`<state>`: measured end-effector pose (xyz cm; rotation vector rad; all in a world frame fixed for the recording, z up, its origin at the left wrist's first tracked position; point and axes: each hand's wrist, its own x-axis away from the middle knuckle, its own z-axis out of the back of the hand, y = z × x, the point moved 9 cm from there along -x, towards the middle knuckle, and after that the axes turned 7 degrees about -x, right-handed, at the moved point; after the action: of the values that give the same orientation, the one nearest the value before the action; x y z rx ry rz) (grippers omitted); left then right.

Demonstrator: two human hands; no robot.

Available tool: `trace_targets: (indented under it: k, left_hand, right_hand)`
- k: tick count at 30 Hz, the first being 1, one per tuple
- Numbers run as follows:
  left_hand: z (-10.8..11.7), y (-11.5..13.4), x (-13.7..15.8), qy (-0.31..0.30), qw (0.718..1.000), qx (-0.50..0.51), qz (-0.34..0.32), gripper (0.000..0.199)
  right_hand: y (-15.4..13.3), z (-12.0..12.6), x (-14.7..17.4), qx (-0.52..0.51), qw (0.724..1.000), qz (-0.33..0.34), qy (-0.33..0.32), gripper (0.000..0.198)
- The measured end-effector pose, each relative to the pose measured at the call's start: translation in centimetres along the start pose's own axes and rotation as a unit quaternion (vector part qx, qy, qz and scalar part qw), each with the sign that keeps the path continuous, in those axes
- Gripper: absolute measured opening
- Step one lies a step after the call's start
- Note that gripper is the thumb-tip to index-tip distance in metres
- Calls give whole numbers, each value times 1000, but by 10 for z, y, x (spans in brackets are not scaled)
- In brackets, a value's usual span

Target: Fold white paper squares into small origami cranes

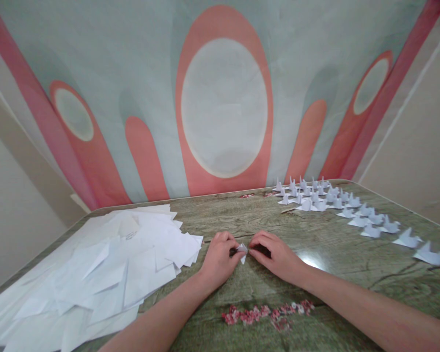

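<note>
A small piece of folded white paper [243, 253] with pointed ends is pinched between the thumb and fingers of my left hand [222, 254]. My right hand [273, 253] is closed in a pinch at the right edge of the same piece; its fingertips appear to touch it, though the exact contact is too small to see clearly. Both hands are low over the middle of the wood-grain table [220, 215]. Several folded white paper birds [370, 231], shaped like origami cranes, stand in rows toward the right and back.
On the left lies a large, loose heap of white paper sheets [95, 269], with some corners sticking out. A pink blossom print [267, 314] marks the tabletop near me. A patterned wall covering [223, 183] rises behind the table's far edge.
</note>
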<state>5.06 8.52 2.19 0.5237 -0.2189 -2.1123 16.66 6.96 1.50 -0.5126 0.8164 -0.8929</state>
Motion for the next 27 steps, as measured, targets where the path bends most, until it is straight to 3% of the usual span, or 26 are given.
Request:
trace_targets:
  k: [9,27]
  left_hand:
    - [-4,6,1,-6,1000,-8,-23,7]
    - [-7,1,0,-33,997,64,-11,20]
  right_hand:
    - [-17,-4,-5,8,999,31,4,11]
    - [-5,0,-7,-83,996,-33,26,17]
